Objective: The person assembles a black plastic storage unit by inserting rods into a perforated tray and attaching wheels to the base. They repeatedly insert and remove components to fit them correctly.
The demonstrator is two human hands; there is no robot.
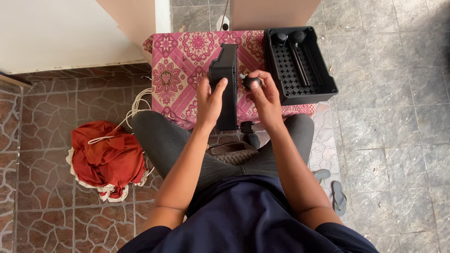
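Both hands busy: my left hand (pixel 209 100) grips the black panel (pixel 225 84) upright (steadying it), right hand (pixel 265 96) pinches a black knob (pixel 251 82) beside it.

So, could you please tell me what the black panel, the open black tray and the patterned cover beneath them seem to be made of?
Black panel, held by the left hand: apparently moulded plastic, matte, with crisp formed edges. Black tray: probably the same plastic; its floor shows moulded cross-shaped cut-outs. Patterned cover: looks like woven or printed fabric, pink with medallion motifs, draping softly over the edge.
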